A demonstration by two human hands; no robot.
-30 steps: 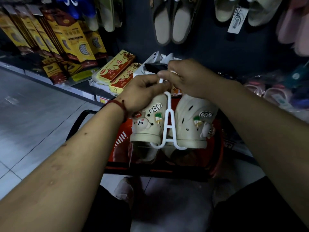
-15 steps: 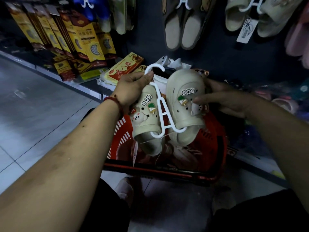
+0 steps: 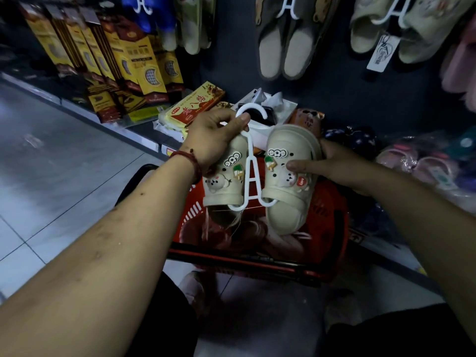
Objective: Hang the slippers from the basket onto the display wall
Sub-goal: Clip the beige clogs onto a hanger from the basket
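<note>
The pair of cream slippers (image 3: 257, 181) sits clipped on a white hanger (image 3: 251, 173), held up over the red basket (image 3: 332, 228) and clear of it. The left hand (image 3: 216, 140) pinches the hanger just under its hook (image 3: 244, 110), thumb and fingers closed on the plastic. The right hand (image 3: 332, 166) wraps the outer slipper, thumb across its top and fingers curled behind its side.

The hanger's long axis runs from the toes, low and near the person, up to the hook, which is the end closest to the display wall (image 3: 340, 99). The wall lies ahead of and above both hands, so the likely move is a lift up and forward, hook leading. The left hand is the one nearer the hook and would probably steer it.

A grey pair (image 3: 283, 47) and a beige pair (image 3: 401, 29) already hang higher up. Dark bare wall shows between and below them, which looks like the open room. No free peg can be made out there.
</note>
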